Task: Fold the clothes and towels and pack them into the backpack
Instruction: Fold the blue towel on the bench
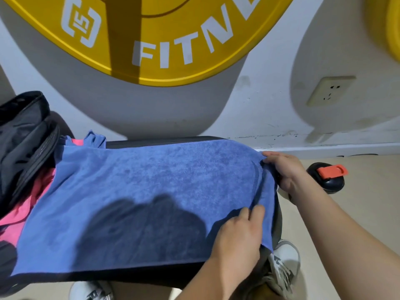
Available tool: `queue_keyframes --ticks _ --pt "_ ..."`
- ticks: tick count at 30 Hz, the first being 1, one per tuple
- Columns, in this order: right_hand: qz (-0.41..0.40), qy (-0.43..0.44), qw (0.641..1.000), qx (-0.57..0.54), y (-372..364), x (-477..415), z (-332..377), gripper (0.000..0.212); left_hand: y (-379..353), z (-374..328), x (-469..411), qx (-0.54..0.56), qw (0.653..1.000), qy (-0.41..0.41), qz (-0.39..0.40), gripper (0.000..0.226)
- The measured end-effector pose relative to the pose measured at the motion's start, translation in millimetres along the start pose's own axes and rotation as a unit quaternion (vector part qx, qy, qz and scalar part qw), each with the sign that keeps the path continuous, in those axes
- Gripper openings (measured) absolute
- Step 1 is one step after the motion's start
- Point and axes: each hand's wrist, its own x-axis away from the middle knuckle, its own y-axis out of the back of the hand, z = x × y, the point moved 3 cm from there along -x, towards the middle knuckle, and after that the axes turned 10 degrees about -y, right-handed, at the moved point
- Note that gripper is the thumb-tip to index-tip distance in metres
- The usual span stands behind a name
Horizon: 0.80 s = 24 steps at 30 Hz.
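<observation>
A blue towel [140,191] lies spread flat along a black padded bench [164,141]. Both my hands are at its right end. My right hand [285,169] grips the far right corner, where the edge hangs off the bench. My left hand [238,232] pinches the near part of the same right edge between thumb and fingers. The black backpack [23,137] stands open at the left end of the bench. A pink garment [32,204] lies beside it, partly under the towel. A second bit of blue cloth [95,138] sticks up behind the towel.
A black bottle with a red lid [326,176] stands on the beige floor to the right of the bench. The white wall behind carries a large yellow sign [173,40] and a socket [329,90]. My shoes [283,269] show below the bench.
</observation>
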Motion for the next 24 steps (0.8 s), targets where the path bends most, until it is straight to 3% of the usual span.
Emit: queue_keyframes --ticks 5,9,12,19,23,24 --pt "-0.004 0.024 0.999 0.026 -1.9 -0.5 2.5 0.035 14.3 -10.2 -0.3 0.123 0.987 0.085 -0.060 0.047" --pt "-0.008 0.037 0.998 0.050 -0.4 -5.7 5.7 0.046 8.8 -13.2 -1.4 0.172 0.976 0.105 -0.080 0.032" --pt "-0.025 0.053 0.994 0.088 2.1 -9.9 7.3 0.045 9.7 -12.6 -3.6 0.144 0.982 0.097 -0.070 0.018" --pt "-0.048 0.118 0.976 0.174 5.1 -10.1 14.3 0.051 1.4 -22.5 -12.5 0.036 0.997 0.050 -0.038 0.020" --pt "-0.039 0.130 0.965 0.225 11.3 -6.7 19.6 0.060 -9.4 -31.7 -18.2 0.121 0.991 0.021 -0.053 0.030" --pt "-0.038 0.130 0.962 0.237 13.7 -5.9 21.6 0.062 -5.8 -36.2 -19.8 0.145 0.988 0.033 -0.038 0.023"
